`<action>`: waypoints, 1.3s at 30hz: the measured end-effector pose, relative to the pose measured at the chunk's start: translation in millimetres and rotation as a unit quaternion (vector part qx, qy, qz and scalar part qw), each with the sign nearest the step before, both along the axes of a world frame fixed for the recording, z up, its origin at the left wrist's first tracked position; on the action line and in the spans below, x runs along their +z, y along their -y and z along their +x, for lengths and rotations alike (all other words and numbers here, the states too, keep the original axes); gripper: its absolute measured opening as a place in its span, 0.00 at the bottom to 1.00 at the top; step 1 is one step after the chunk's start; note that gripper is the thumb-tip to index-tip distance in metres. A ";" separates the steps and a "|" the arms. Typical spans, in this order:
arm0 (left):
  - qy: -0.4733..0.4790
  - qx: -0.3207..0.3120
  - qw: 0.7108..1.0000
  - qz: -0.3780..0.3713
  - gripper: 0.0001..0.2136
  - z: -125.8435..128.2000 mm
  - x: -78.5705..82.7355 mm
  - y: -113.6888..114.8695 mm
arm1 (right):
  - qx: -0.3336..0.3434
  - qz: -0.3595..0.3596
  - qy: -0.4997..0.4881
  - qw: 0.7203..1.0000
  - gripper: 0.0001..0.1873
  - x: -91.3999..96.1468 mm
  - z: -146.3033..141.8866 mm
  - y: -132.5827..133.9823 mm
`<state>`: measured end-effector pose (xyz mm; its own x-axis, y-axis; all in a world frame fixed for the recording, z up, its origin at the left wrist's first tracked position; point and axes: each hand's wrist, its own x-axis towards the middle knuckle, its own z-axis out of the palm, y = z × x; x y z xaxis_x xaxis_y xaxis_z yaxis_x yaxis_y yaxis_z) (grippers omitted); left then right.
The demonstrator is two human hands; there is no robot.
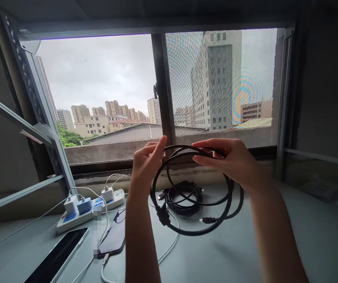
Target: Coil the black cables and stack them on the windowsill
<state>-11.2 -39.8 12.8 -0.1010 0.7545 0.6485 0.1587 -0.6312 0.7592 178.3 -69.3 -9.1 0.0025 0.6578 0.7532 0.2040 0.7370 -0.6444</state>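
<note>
A black cable hangs in loose loops between my two hands, above the table. My left hand is closed around the left side of the loops, thumb pointing up. At the upper right, my right hand pinches several strands between thumb and fingers. A thick black lump sits on the cable at the lower left of the loop. One plug end with a pale metal tip shows inside the loop at the lower right. Behind it, a second coiled black cable lies on the table.
On the left stands a white power strip with chargers and white cords. Two phones, a near one and one partly behind my left forearm, lie on the grey table. A metal frame borders the window.
</note>
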 end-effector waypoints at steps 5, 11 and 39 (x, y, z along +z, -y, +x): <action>0.036 0.016 0.993 -0.110 0.20 -7.7 1.2 0.9 | -0.016 -0.037 -0.004 0.999 0.19 -5.5 12.3 -10.0; 0.093 0.019 0.996 -0.006 0.23 -6.6 1.1 1.8 | -0.026 -0.086 -0.027 0.996 0.23 -9.3 22.0 -19.8; 0.092 -0.124 0.981 0.116 0.28 -43.9 -18.4 -23.5 | -0.277 0.191 -0.313 0.888 0.13 -18.1 75.3 -23.4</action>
